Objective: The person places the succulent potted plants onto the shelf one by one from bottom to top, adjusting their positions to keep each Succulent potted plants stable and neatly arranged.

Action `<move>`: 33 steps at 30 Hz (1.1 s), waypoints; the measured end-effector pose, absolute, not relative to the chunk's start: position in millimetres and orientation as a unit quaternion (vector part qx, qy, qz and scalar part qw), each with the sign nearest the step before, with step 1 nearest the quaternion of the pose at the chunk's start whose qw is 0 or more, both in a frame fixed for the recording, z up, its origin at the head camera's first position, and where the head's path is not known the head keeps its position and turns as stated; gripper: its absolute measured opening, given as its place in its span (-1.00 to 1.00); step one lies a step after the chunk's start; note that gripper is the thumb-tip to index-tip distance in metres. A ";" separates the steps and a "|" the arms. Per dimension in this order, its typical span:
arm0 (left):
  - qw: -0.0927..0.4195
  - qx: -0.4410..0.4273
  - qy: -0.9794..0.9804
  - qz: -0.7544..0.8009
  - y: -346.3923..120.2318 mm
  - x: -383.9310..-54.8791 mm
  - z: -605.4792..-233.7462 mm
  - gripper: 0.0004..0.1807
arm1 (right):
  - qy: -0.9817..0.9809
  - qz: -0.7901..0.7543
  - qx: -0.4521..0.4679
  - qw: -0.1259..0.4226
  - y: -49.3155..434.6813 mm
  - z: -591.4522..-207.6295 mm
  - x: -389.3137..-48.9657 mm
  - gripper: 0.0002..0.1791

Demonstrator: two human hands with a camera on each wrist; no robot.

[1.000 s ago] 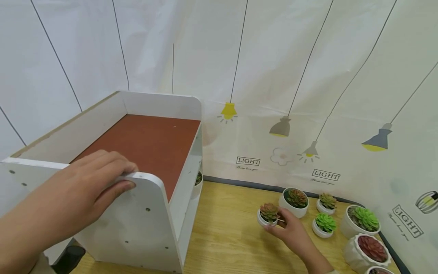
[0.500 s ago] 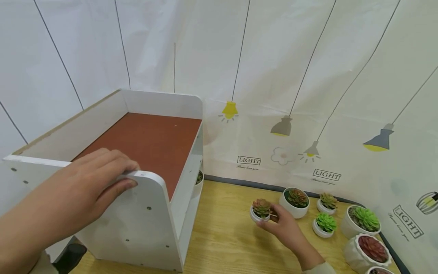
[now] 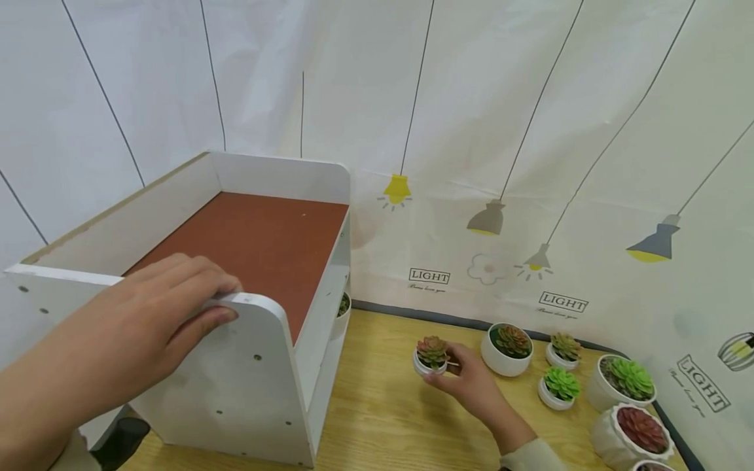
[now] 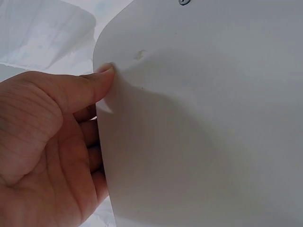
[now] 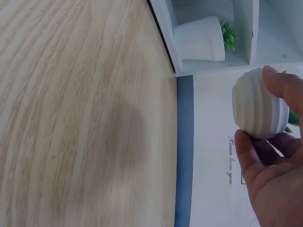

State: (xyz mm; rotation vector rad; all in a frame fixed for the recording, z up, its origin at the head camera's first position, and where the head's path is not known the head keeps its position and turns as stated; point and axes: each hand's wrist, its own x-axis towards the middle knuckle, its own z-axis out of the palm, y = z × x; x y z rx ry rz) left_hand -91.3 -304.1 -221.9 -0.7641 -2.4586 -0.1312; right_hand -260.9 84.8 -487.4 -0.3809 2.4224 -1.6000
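Gripping ribbed white pot with rosette succulent in right hand, above wood-grain table; pinching smooth, round-cornered shelf panel with left hand.

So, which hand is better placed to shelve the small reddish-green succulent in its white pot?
Right hand, probably: it holds that succulent aloft, while the left hand grips the white boxy shelf unit.

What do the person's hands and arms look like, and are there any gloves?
No gloves: the left hand and right hand are both bare. A pale beige-grey cuff shows on each arm, the left sleeve and the right sleeve. Something black and rounded shows beside the left sleeve; I can't tell what.
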 end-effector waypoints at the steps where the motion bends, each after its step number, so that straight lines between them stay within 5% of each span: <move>1: 0.278 -0.285 -0.916 -0.049 -304.3 -91.2 -221.9 -0.84 | 0.821 -0.545 -0.132 0.106 82.5 -487.8 -261.4 -0.28; 33: 0.285 -0.287 -0.913 -0.048 -308.2 -92.8 -221.7 -0.88 | 0.822 -0.528 -0.183 0.108 6.9 -503.2 -276.2 -0.26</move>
